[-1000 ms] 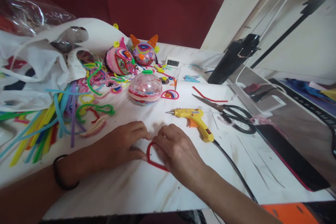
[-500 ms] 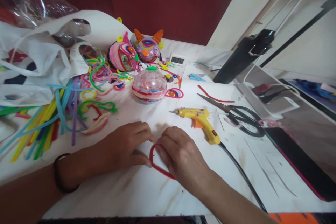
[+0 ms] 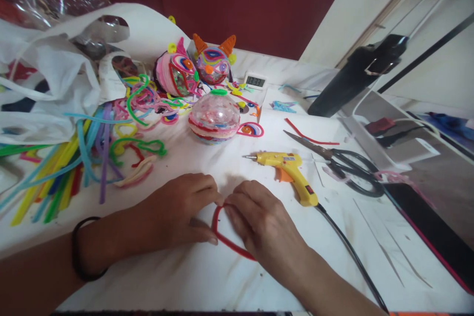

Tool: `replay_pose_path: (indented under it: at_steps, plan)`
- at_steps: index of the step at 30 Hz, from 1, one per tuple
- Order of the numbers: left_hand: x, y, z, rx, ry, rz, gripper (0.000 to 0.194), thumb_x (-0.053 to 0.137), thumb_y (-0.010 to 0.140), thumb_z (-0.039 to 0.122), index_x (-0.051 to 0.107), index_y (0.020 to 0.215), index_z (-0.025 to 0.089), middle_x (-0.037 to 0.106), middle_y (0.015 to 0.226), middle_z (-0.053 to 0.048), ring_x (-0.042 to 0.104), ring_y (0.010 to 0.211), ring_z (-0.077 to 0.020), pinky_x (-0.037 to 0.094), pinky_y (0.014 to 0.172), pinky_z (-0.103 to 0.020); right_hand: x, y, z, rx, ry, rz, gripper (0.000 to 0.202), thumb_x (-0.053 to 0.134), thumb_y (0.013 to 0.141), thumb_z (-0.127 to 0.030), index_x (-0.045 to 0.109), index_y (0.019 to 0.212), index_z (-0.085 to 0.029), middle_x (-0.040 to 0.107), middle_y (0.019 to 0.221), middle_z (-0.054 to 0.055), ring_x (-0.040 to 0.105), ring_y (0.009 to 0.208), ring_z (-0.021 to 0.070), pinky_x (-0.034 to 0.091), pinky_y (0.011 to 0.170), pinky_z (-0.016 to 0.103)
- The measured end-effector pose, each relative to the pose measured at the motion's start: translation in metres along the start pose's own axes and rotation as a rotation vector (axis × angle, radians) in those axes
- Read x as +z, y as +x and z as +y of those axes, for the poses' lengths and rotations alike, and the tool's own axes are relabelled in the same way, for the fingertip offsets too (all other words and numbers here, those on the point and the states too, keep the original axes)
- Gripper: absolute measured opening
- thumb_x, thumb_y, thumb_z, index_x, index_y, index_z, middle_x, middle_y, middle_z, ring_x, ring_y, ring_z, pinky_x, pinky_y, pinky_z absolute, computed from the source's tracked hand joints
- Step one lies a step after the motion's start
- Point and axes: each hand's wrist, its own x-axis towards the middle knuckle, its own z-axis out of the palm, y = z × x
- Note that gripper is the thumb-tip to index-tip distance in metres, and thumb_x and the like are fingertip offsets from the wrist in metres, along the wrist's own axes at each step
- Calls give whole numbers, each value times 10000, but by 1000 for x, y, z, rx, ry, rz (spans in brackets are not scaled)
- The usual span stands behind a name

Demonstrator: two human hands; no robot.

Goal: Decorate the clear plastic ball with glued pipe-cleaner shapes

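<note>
A red pipe cleaner (image 3: pixel 234 246), bent into a curved loop, lies low over the table between my hands. My left hand (image 3: pixel 181 210) has its fingertips at the upper bend, with the thumb against the loop's left side. My right hand (image 3: pixel 264 222) is closed on the loop from the right, its fingers hiding part of the strand. Beyond my hands sits a clear round ball (image 3: pixel 215 113) banded with pink and red pipe cleaners, a green oval on top. An eye-shaped piece (image 3: pixel 250 129) rests beside it.
A yellow glue gun (image 3: pixel 287 165) and black-handled scissors (image 3: pixel 348 165) lie to the right, near a phone (image 3: pixel 425 227). Loose pipe cleaners (image 3: pixel 70 177) and a white bag (image 3: pixel 48 94) fill the left. Two decorated balls (image 3: pixel 213 64) and a small clock (image 3: pixel 255 81) stand behind.
The view has shifted slightly, so most things sit a little farther right. My left thumb is slightly lower along the red loop; both hands stay at the pipe cleaner.
</note>
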Motion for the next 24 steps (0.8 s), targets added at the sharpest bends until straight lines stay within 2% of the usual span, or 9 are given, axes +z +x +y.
replay_pose_path:
  at_steps: [6,9,12,15,18,24]
  plan:
    - [2,-2,-4,38,-8,14,495,537,856,640,600,1058,192,620,978,-58,579,876,-217,447,783,-335,-6,-5,3,55,6,11,211,498,916,-87,704,872,-98,595,811,108,559,750,223,514,677,382]
    - [3,-3,-4,95,-33,2,414,550,887,573,589,1104,223,617,1002,-51,583,888,-201,453,792,-314,-7,-6,2,63,18,-5,215,495,913,-72,704,886,-110,591,815,101,552,754,221,511,681,383]
    - [4,-2,0,169,6,0,275,505,961,443,615,1046,206,622,962,-60,581,855,-187,457,766,-298,-8,-6,3,79,12,5,203,501,908,-76,692,853,-118,589,816,97,540,762,225,506,687,395]
    - [6,-2,2,199,37,18,216,496,980,354,627,964,183,631,919,-63,576,819,-184,457,732,-291,-8,-7,3,89,-26,13,193,513,900,-75,680,815,-120,584,798,93,527,744,225,496,668,398]
    - [7,-2,2,174,41,24,187,524,969,336,612,966,172,632,906,-61,577,806,-183,449,712,-286,-8,-7,3,71,-43,23,180,528,872,-38,681,810,-111,585,778,92,526,724,224,490,648,391]
    - [10,-2,2,191,110,44,251,468,989,345,620,871,183,621,850,-54,550,735,-175,415,651,-283,-6,-6,2,74,-31,20,189,526,850,1,669,794,-109,588,777,95,531,726,225,490,650,388]
